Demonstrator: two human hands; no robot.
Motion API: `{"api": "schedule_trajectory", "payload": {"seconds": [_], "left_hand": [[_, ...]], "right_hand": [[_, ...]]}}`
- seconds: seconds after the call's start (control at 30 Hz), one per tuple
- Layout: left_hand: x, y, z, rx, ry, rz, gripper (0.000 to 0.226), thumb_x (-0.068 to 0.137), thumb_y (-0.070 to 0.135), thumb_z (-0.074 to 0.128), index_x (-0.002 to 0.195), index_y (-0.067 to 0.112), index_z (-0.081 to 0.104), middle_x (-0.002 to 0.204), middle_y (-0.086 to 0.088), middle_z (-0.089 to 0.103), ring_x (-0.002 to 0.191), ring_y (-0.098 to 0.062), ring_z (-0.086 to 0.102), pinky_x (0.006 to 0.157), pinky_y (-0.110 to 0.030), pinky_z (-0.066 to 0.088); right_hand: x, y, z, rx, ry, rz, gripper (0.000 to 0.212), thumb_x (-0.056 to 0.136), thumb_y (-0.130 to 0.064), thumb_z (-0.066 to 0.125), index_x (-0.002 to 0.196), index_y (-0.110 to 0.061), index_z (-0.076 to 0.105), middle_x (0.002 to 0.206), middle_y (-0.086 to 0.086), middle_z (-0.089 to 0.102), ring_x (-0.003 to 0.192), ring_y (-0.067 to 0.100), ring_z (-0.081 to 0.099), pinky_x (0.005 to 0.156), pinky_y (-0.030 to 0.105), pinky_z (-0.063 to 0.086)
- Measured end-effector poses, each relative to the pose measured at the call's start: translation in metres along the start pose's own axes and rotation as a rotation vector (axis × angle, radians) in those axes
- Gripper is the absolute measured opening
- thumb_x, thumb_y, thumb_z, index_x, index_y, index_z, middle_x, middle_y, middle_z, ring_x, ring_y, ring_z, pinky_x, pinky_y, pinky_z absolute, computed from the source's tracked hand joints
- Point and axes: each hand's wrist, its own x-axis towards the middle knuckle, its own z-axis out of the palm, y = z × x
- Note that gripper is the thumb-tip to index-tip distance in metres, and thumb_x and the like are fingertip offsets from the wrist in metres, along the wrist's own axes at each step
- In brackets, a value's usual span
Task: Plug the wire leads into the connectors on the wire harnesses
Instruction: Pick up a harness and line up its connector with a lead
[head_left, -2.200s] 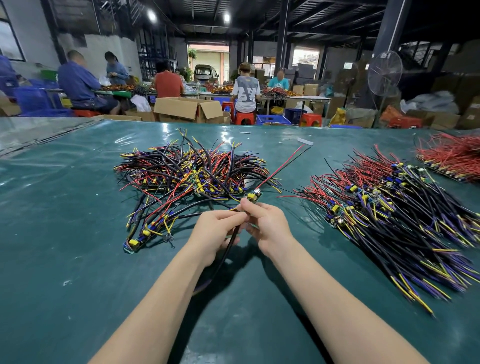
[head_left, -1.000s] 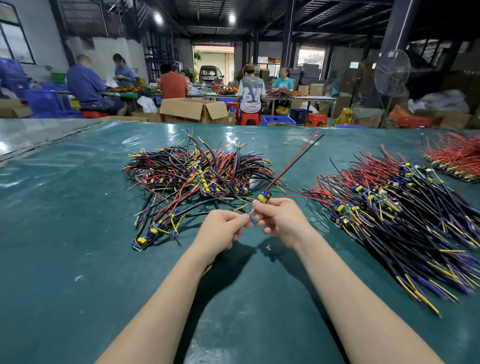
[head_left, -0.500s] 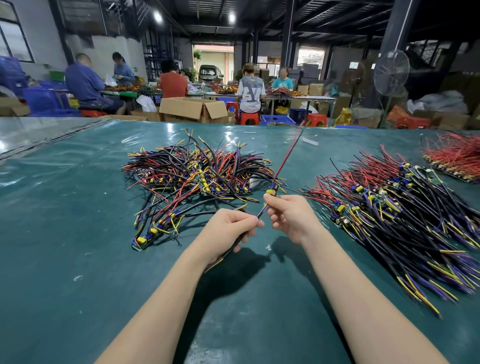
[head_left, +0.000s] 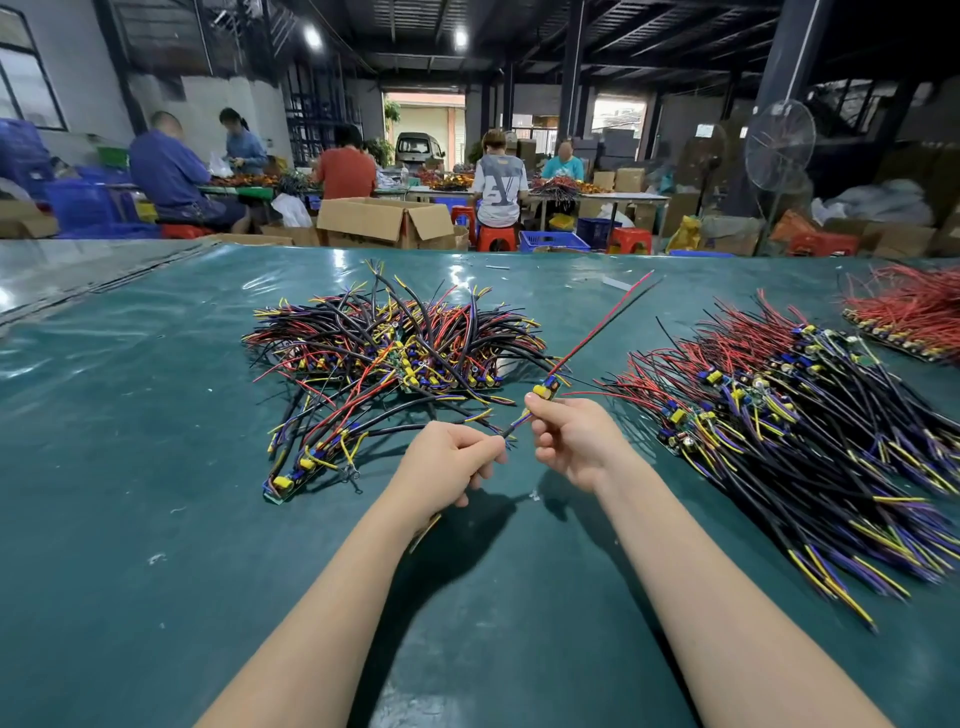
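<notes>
Over our glossy teal surface (head_left: 156, 415), our right hand (head_left: 571, 441) pinches a small yellow-and-blue plastic connector (head_left: 544, 391); our left hand (head_left: 452, 462), just beside, pinches a thin black wire lead (head_left: 512, 429) angled up-right toward it.

The left hand (head_left: 452, 460) grips the black cable (head_left: 511, 429) — right hand (head_left: 571, 441) pinches the harness (head_left: 597, 332) at its yellow connector (head_left: 545, 389).

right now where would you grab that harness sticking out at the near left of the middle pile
I'd pinch its small board end from the near-left side: that end juts clear of the pile, while its wires run back under the tangle.
</notes>
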Motion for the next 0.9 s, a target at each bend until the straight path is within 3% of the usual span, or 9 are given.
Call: {"api": "schedule_trajectory", "payload": {"seconds": [0.1,0.23,0.3,0.4,0.5,0.63,0.73,0.9], "left_hand": [[-0.001,0.0,0.001,0.117,-0.031,0.031,0.03,0.089,0.021,0.057,0.06,0.018,0.065,0.046,0.008,0.049,0.036,0.0,0.04,0.035,-0.013,0.031],[0.002,0.0,-0.003,0.391,0.13,0.136,0.031,0.089,0.02,0.057,0.059,0.016,0.065,0.048,-0.001,0.051,0.038,-0.006,0.039,0.044,-0.013,0.032],[0.002,-0.001,-0.004,0.393,0.165,0.134,0.032,0.089,0.021,0.057,0.058,0.017,0.063,0.047,-0.001,0.049,0.039,-0.007,0.037,0.045,-0.014,0.032],[0.001,-0.001,-0.003,0.28,0.047,0.079,0.032,0.088,0.025,0.058,0.057,0.019,0.064,0.043,0.009,0.048,0.034,-0.003,0.038,0.038,-0.011,0.028],[0.0,-0.001,-0.004,0.159,-0.031,0.035,0.031,0.088,0.025,0.059,0.058,0.021,0.066,0.039,0.01,0.045,0.031,-0.003,0.032,0.037,-0.015,0.026],[0.001,-0.002,-0.004,0.338,0.072,0.058,0.03,0.089,0.021,0.055,0.061,0.016,0.065,0.04,0.005,0.044,0.026,-0.004,0.038,0.04,-0.015,0.033],[0.001,-0.004,-0.006,0.297,0.148,0.068,0.032,0.09,0.023,0.054,0.061,0.016,0.064,0.041,0.004,0.047,0.027,-0.006,0.045,0.04,-0.011,0.035],[-0.002,-0.002,-0.003,0.307,-0.118,0.12,0.026,0.091,0.021,0.054,0.068,0.018,0.065,0.04,0.009,0.054,0.034,-0.004,0.048,0.046,-0.016,0.042]], "right_hand": [[0.003,0.0,-0.008,-0.01,0.071,-0.045,0.028,0.092,-0.011,0.054,0.066,-0.012,0.044,0.036,-0.007,0.042,0.029,0.001,0.034,0.031,0.011,0.029],[0.003,0.001,-0.007,-0.11,0.058,-0.049,0.028,0.094,-0.011,0.051,0.068,-0.012,0.043,0.035,-0.009,0.041,0.028,0.001,0.033,0.032,0.012,0.031],[0.003,-0.001,-0.004,-0.144,0.063,-0.064,0.029,0.094,-0.011,0.051,0.066,-0.013,0.042,0.035,-0.009,0.041,0.028,0.001,0.032,0.031,0.011,0.03],[0.002,-0.004,-0.009,-0.126,0.127,-0.1,0.029,0.093,-0.009,0.053,0.065,-0.013,0.044,0.038,-0.006,0.043,0.028,0.001,0.034,0.031,0.011,0.028],[0.003,-0.007,-0.022,-0.076,0.244,-0.194,0.027,0.094,-0.008,0.051,0.067,-0.012,0.047,0.054,0.003,0.044,0.03,0.001,0.039,0.031,0.011,0.03],[0.004,-0.007,-0.024,-0.046,0.246,-0.269,0.024,0.094,-0.009,0.05,0.07,-0.009,0.051,0.062,0.009,0.052,0.037,0.006,0.053,0.036,0.017,0.045],[0.003,-0.01,-0.019,0.069,0.201,-0.265,0.02,0.094,-0.009,0.05,0.074,-0.011,0.052,0.064,0.008,0.059,0.044,0.007,0.062,0.041,0.02,0.051],[0.005,-0.009,-0.025,0.181,0.258,-0.222,0.02,0.094,-0.009,0.049,0.074,-0.012,0.049,0.047,0.0,0.061,0.04,0.008,0.061,0.038,0.018,0.049]]}}
